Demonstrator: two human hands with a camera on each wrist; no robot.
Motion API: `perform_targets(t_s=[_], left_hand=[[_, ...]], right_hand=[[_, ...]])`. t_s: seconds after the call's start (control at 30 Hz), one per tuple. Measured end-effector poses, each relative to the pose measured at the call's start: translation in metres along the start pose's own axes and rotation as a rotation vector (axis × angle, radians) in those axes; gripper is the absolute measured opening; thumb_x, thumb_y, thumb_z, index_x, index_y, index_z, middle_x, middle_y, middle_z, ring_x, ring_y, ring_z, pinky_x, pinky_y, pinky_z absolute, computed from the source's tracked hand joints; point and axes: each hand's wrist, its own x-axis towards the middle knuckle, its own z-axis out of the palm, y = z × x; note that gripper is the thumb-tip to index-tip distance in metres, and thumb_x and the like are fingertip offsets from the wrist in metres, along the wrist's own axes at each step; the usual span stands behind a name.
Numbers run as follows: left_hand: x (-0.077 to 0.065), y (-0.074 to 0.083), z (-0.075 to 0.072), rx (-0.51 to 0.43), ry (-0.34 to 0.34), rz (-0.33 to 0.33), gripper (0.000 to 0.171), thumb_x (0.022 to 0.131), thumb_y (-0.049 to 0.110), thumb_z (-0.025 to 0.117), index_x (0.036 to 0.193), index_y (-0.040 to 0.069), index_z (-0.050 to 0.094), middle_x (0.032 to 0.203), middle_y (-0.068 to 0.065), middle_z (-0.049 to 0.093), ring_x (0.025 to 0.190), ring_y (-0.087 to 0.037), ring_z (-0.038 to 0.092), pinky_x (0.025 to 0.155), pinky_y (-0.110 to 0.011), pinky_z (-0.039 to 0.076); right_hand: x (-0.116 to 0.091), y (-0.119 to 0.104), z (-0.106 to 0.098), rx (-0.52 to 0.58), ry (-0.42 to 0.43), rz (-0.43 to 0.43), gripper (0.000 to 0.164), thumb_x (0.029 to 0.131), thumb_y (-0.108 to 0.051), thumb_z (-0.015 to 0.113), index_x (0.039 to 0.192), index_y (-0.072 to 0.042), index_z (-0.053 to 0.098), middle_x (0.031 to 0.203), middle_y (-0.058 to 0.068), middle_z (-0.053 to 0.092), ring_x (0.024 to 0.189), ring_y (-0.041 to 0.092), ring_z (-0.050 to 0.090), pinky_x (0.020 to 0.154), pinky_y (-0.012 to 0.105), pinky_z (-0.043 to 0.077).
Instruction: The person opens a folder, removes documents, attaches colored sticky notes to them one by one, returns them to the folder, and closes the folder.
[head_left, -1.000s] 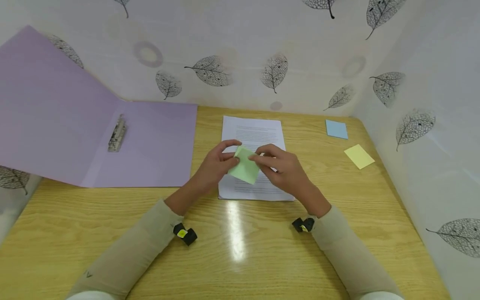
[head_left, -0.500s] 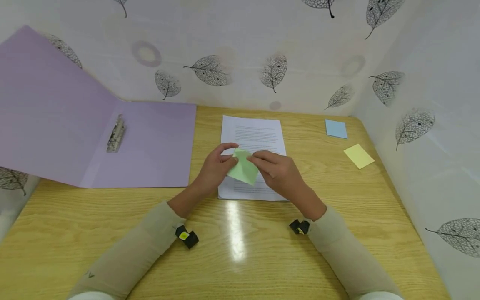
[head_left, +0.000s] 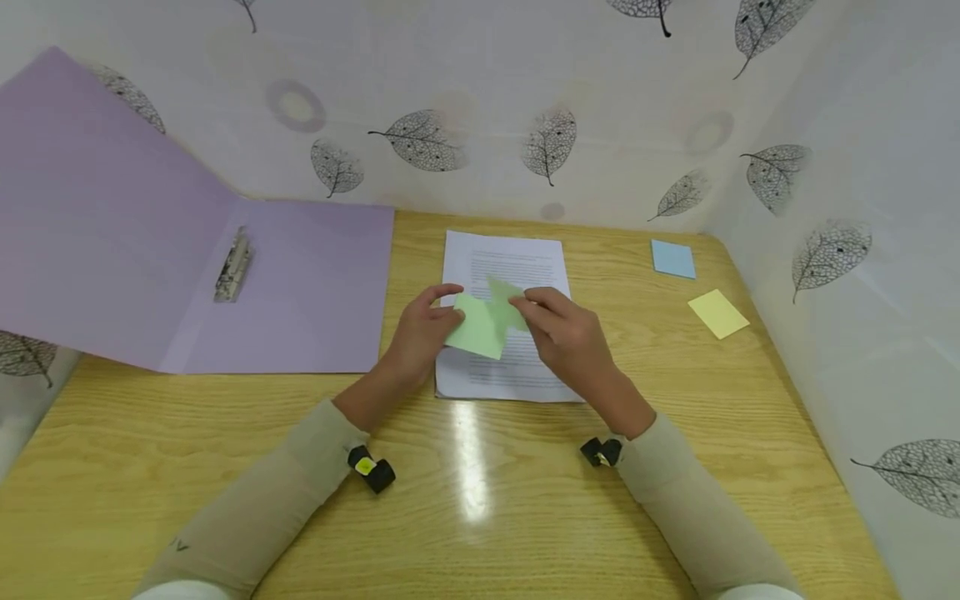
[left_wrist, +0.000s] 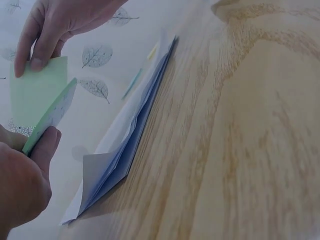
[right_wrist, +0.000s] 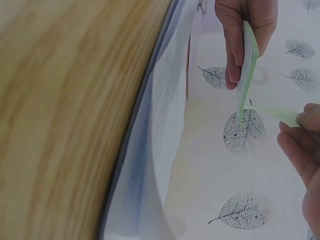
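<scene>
Above printed pages (head_left: 513, 262), 2 hands (head_left: 417, 335) (head_left: 567, 330) pinch green notes (head_left: 478, 327) by outer edges.

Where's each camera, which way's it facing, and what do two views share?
Head: worn there, facing forward and down at an open lilac folder, white printed paper stack and pale green square paper pad; left hand, right hand and beige sleeves show.
Left wrist: worn there, looking rightward past the pad; both hands show.
Right wrist: worn there, looking leftward at the pad; both hands show.
Both wrist views share the pad and stack.
</scene>
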Motion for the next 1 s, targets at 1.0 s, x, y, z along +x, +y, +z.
perform_targets(t_s=[1.0], left_hand=[[-0.118,0.006,-0.116,0.526,0.079,-0.033,0.05,0.104,0.028,0.056,0.149,0.009,0.043,0.147,-0.017,0.049,0.134,-0.034,0.051,0.098,-0.029,0.048]], right_hand=[[-0.003,0.018,-0.02,0.187,0.067,0.435,0.023,0.095,0.003,0.065,0.117,0.002,0.073,0.107,0.019,0.063,0.086,0.023,0.064,0.08,0.003,0.045]])
